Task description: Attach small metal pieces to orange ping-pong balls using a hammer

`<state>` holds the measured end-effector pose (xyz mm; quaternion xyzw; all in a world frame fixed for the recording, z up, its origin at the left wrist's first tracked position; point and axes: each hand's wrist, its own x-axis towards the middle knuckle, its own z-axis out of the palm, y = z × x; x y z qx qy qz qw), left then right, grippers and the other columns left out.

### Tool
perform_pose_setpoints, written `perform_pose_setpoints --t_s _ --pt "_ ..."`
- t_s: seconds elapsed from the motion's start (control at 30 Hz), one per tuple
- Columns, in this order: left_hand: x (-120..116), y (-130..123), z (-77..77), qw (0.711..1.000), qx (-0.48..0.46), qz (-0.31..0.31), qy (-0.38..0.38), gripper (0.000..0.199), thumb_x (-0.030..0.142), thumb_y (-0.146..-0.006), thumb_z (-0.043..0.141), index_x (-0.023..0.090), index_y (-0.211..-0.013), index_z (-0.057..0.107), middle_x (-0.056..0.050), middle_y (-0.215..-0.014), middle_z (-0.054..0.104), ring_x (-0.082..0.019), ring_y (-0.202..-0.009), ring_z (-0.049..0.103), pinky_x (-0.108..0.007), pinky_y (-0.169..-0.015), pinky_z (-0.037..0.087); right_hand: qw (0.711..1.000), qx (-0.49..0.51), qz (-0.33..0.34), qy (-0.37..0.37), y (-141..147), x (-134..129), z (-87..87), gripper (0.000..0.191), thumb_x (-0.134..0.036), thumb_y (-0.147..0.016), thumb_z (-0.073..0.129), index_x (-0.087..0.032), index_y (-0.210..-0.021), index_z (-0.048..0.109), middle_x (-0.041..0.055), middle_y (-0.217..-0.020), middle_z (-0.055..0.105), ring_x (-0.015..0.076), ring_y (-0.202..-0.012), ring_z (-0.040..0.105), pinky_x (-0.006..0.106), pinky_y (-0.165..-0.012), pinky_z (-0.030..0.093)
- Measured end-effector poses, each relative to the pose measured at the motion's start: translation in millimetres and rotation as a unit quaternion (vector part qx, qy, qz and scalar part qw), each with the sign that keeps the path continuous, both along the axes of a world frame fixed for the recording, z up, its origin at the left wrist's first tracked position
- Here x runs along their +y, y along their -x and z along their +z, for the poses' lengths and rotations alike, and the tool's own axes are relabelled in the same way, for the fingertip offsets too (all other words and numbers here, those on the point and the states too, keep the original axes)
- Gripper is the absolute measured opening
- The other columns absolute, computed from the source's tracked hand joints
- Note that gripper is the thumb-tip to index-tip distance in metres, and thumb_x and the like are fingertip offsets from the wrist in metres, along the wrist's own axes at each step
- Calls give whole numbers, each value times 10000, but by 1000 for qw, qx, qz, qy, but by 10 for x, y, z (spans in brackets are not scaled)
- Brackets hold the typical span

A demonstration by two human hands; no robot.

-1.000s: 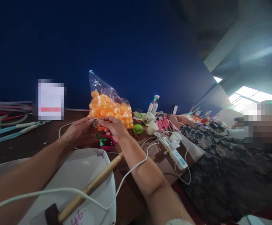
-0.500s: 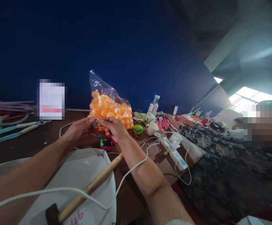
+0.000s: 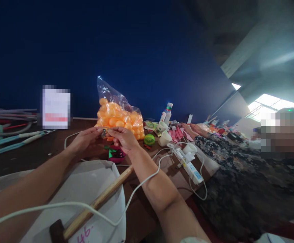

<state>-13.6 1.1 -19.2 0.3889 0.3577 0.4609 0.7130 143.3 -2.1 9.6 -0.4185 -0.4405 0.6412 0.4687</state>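
In the head view, my left hand (image 3: 84, 141) and my right hand (image 3: 124, 139) meet above the table, fingers pinched. Between their fingertips is a small shiny metal piece (image 3: 103, 132), too small to identify. A clear plastic bag of orange balls (image 3: 118, 118) stands just behind the hands. Below my right hand lies a magenta-and-green item (image 3: 116, 154) with a dark middle, and a round striped green thing (image 3: 149, 139) is to its right.
A hammer (image 3: 101, 200) lies across a white box (image 3: 96, 172). A white cable passes over my right forearm. A power strip (image 3: 194, 172), white cups (image 3: 165, 138) and a bottle (image 3: 166, 113) are on the right. A co-worker's hands (image 3: 191, 130) are at pink strips (image 3: 177, 133). Blue ropes (image 3: 12, 140) lie left.
My hands stay almost in place, with the metal piece shifted slightly between the fingertips. The co-worker's hands have moved slightly.
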Motion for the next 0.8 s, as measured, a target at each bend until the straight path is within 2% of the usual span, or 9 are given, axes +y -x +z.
perform_pose_setpoints --t_s 0.13,0.23,0.4,0.6,0.8 --pt "45 12 -59 999 10 -26 -25 412 390 -769 691 129 -1078 620 -145 -961 733 -288 -825 721 -392 -642 597 1000 4 0 -3 -1 17 -23 141 -225 -677 744 -141 -736 648 -16 -672 641 20 -443 379 145 -370 261" --pt "54 11 -76 999 -2 -39 -18 396 382 -770 691 128 -1066 621 -139 -930 736 -287 -807 722 -407 -648 596 1000 2 -1 -7 -7 35 -47 161 -233 -670 761 -140 -731 645 -16 -667 639 20 -439 383 150 -372 272" --pt "37 1 -53 999 -11 -38 -14 359 367 -764 699 148 -1041 635 -113 -926 742 -274 -803 724 -380 -633 595 1000 -3 0 -16 -12 58 -81 160 -240 -670 763 -143 -720 646 -20 -656 643 20 -423 395 160 -375 300" --pt "6 -19 -6 997 -53 -51 -9 278 298 -751 713 125 -958 649 -104 -804 740 -247 -696 721 -361 -594 593 1000 -12 4 -3 -11 66 -90 149 -241 -682 747 -143 -730 645 -28 -648 640 23 -410 413 169 -390 325" --pt "27 -13 -69 997 -50 -58 -2 318 309 -753 710 117 -1002 658 -126 -871 745 -264 -776 725 -361 -644 598 1000 -16 7 -3 -14 52 -82 164 -246 -685 755 -139 -704 632 -31 -637 626 24 -426 432 168 -414 342"
